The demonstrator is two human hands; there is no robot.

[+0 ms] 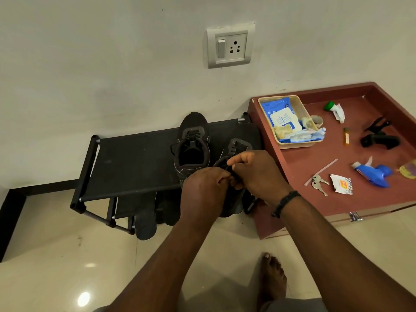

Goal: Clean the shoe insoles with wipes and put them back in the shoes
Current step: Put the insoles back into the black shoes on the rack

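Against a pale wall stands a low black shoe rack, the landmark for all else. On its top shelf two dark shoes lie side by side, toes toward the wall, long axes running away from the person. Left shoe sits untouched, mouth open. Over the right shoe both grips work: left hand and right hand curl tightly, pinching its collar. Two insoles lie below the rack's front, pointing likewise. Wipes pack rests in a basket right of the rack.

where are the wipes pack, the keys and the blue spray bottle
wipes pack [284, 119], head view, on its white flip lid
keys [319, 184], head view, on the blade of one key
blue spray bottle [380, 175], head view, on its blue trigger head
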